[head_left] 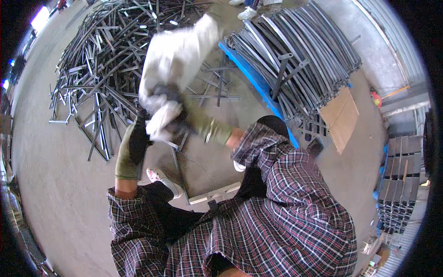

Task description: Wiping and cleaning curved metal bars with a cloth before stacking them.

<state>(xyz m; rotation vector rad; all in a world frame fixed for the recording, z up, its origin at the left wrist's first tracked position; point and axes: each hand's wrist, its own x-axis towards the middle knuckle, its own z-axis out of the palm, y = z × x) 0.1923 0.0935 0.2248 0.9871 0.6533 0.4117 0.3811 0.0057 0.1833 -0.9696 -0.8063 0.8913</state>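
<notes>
A white cloth [173,53], smeared by motion, hangs in front of me above the floor. My right hand [170,98], in a dark glove, grips its bunched middle. My left hand [140,127], also dark-gloved, is closed at the lower end of the cloth, its fingers partly hidden and blurred. Olive sleeves cover both forearms. Beyond the cloth lies a big tangled heap of dark metal bars [99,60], partly hidden by it.
At the right, many long metal bars [295,51] lie stacked on a blue pallet [256,78], with a cardboard sheet [340,115] at the near end. Loose bars reach the floor near my shoes. More stacked parts [400,171] stand far right. Another person's shoe [248,14] shows at the top.
</notes>
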